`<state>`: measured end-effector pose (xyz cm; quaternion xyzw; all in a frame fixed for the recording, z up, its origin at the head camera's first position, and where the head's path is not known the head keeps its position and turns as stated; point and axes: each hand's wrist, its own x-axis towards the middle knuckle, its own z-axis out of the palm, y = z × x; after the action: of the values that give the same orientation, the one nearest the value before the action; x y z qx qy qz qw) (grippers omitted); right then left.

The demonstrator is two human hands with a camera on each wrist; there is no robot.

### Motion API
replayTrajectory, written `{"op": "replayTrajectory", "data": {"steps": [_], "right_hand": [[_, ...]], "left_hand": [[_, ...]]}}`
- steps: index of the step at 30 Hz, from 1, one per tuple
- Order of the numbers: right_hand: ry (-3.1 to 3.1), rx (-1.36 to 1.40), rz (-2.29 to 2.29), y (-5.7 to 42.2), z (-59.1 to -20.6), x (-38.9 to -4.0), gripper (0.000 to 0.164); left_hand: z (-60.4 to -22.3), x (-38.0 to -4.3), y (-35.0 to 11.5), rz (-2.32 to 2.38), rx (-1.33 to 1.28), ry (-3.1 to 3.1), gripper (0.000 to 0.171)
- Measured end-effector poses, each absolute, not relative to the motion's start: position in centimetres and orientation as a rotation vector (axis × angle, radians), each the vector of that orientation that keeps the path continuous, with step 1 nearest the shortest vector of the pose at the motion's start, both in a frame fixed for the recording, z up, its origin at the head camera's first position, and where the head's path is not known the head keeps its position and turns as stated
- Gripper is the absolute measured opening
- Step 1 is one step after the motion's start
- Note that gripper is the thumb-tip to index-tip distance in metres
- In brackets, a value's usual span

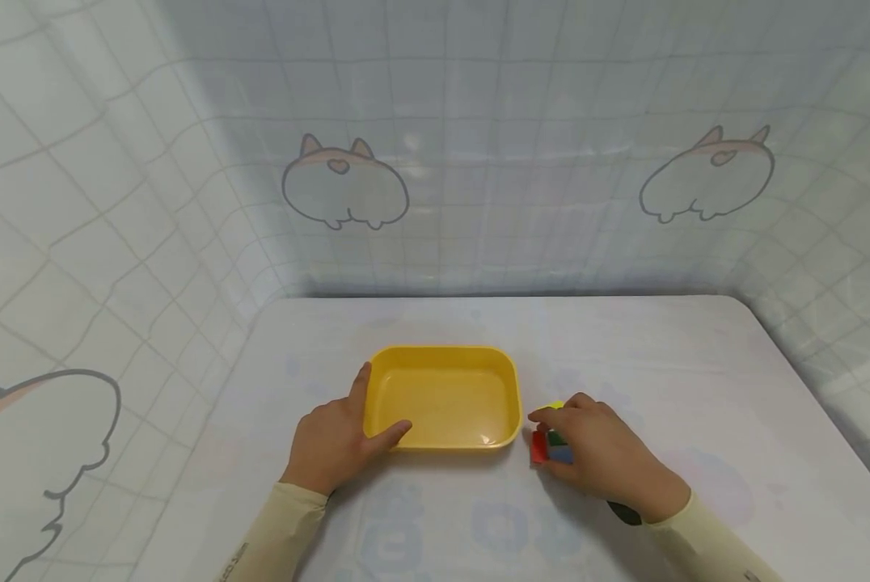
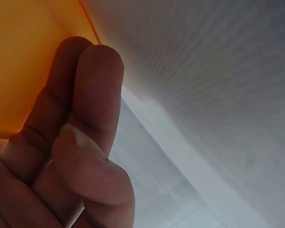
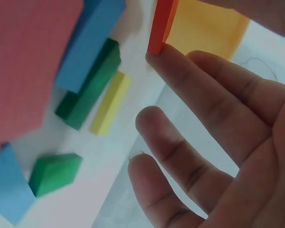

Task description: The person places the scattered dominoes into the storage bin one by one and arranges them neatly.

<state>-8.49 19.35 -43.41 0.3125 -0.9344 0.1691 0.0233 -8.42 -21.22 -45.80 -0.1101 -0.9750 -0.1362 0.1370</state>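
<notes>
Against the yellow tray (image 1: 445, 400), left hand (image 1: 336, 443) spreads; right hand (image 1: 601, 454) pinches red block (image 1: 538, 448).

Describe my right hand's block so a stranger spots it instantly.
Find the shallow yellow rectangular tray, then your right hand just beside it. It pinches a thin orange-red rectangular block; the slim yellow block and dark green block nearby are neither red nor held.
</notes>
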Motion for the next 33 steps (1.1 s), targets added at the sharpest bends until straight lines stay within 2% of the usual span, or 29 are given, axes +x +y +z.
{"op": "replayTrajectory", "data": {"steps": [8, 17, 33], "right_hand": [[-2.865, 0.832, 0.495, 20.6, -41.1, -9.4, 0.054], [-2.787, 0.801, 0.497, 19.7, -39.3, -10.2, 0.055], [-2.718, 1.041, 0.533, 11.4, -36.8, -14.2, 0.042]], "left_hand": [[-45.8, -8.6, -21.3, -0.393, -0.301, -2.845, 0.116], [-45.5, -8.7, -21.4, -0.419, -0.286, -2.869, 0.118], [-45.5, -8.7, -21.4, -0.427, -0.273, -2.865, 0.121]]}}
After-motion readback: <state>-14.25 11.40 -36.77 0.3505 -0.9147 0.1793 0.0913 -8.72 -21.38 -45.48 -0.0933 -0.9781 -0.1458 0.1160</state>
